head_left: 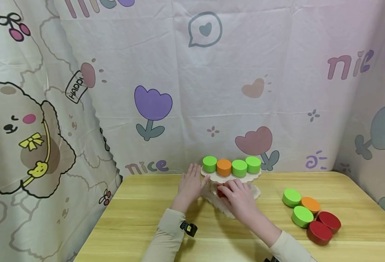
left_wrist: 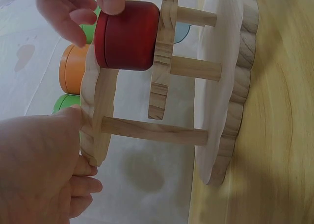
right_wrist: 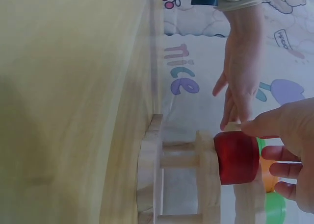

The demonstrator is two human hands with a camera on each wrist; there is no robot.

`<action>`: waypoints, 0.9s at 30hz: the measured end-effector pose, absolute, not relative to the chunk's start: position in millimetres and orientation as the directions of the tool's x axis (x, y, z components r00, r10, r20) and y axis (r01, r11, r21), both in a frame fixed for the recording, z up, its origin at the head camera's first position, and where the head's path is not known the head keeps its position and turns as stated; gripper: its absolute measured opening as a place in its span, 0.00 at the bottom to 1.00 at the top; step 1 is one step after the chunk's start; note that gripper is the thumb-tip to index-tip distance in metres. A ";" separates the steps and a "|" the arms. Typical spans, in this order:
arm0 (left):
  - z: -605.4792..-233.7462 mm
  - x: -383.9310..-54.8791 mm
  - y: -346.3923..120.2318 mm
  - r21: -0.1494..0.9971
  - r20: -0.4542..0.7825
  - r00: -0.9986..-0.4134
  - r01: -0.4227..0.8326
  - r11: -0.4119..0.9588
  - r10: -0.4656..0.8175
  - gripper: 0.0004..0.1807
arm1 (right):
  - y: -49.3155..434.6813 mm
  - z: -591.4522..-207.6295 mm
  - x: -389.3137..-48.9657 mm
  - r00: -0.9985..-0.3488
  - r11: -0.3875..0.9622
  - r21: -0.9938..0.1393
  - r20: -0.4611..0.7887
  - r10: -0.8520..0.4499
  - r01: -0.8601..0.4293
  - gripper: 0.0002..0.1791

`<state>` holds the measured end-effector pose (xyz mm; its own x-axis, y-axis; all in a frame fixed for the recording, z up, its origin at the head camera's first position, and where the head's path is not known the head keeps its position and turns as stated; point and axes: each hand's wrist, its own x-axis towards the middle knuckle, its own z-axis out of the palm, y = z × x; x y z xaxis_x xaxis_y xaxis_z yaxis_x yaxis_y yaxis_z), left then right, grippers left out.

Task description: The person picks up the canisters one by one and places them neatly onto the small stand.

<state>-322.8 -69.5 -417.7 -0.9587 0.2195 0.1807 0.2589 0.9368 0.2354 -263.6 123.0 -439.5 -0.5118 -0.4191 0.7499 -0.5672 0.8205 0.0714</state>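
Note:
A pale wooden tiered stand [head_left: 228,178] with scalloped edges holds several green and orange round blocks on its top tier, among them an orange block [head_left: 224,167]. Lower down, a red round block [left_wrist: 128,35] sits against the middle tier [left_wrist: 164,62]. The thumb of my right hand [head_left: 242,201] touches this red block, while its other fingers, bent, lie beside the top tier. My left hand [head_left: 190,185] rests at the stand's left side, fingers mostly straight and thumb at the top tier's rim. In the head view the right hand covers most of the red block.
On the wooden table [head_left: 140,211] to the right lies a group of loose round blocks: green blocks [head_left: 292,198], an orange block [head_left: 310,205] and red blocks [head_left: 320,232]. A printed cloth [head_left: 195,91] hangs behind the table and along its sides.

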 end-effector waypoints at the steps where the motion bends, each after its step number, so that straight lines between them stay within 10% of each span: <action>1: -417.6 -323.0 -69.4 0.234 0.178 -0.959 0.258 0.938 0.219 0.40 | 123.4 -439.3 -262.9 -0.502 0.817 0.075 0.756 -0.420 -0.571 0.22; 27: -419.5 -324.8 -69.1 0.213 0.184 -0.960 0.250 0.945 0.212 0.41 | 176.8 -441.1 -228.3 -0.513 0.815 0.046 0.756 -0.407 -0.578 0.26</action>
